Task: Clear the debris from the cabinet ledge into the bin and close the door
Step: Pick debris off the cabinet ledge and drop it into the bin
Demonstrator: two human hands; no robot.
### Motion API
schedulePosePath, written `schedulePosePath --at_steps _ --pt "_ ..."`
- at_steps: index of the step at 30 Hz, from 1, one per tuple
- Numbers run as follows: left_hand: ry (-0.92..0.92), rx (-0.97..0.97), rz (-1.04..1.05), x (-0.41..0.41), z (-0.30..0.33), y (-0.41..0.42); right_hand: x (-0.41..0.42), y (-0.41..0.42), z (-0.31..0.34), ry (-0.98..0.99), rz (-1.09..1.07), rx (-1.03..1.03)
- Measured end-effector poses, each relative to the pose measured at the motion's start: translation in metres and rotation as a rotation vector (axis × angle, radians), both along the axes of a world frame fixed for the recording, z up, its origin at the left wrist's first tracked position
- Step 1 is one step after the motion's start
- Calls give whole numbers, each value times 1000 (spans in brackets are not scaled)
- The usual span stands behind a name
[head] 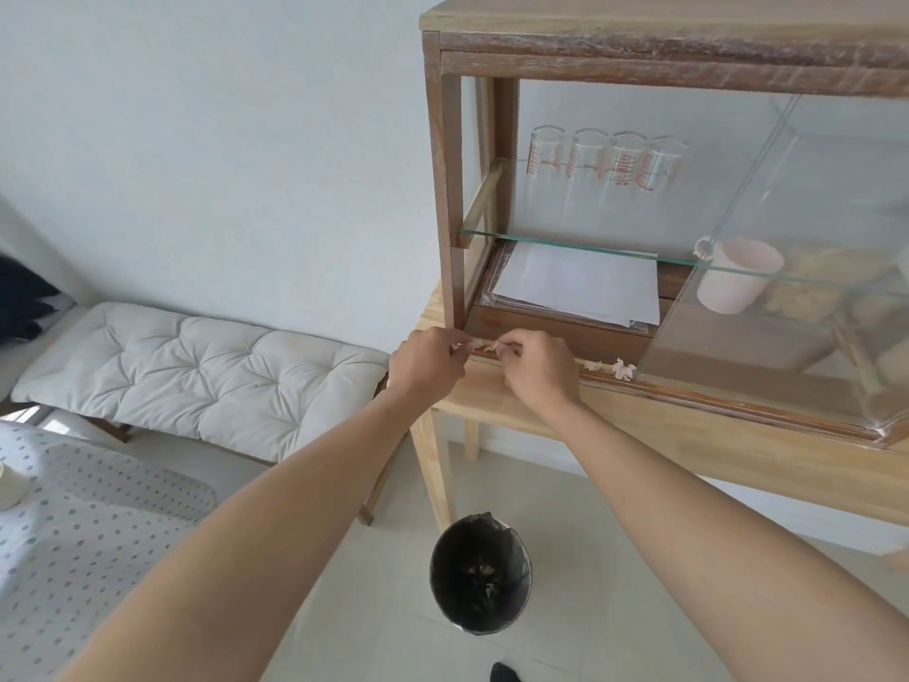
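Note:
A wooden cabinet (445, 189) with a sliding glass door (797, 268) stands on a light wood table; the door sits to the right, leaving the left side uncovered. Pale crumpled debris (623, 369) lies on the front ledge (688, 386). My left hand (428, 364) and my right hand (533, 369) are both at the ledge's left end, fingers pinched on small pale scraps (484, 344) between them. A black-lined bin (479, 575) stands on the floor below, with a few scraps inside.
Inside the cabinet are several glass measuring cups (605, 160), a glass shelf (580, 246), white papers (580, 285) and a pink mug (738, 283). A cushioned bench (196, 371) stands to the left, and a dotted cloth surface (88, 543) lies at lower left.

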State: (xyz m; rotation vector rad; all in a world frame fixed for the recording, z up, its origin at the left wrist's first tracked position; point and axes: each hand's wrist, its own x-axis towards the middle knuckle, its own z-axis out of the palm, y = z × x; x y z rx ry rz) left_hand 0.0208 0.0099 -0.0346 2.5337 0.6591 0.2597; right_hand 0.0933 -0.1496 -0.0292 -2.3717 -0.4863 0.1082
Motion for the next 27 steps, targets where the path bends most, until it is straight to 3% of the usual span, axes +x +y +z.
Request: schedulePosePath --at_steps 14,27 --pt "7 -184 -144 -101 -17 -19 -95 -74 -29 180 63 167" --pt "250 -259 -129 -149 -124 -62 -149 -118 -145 402 72 -41"
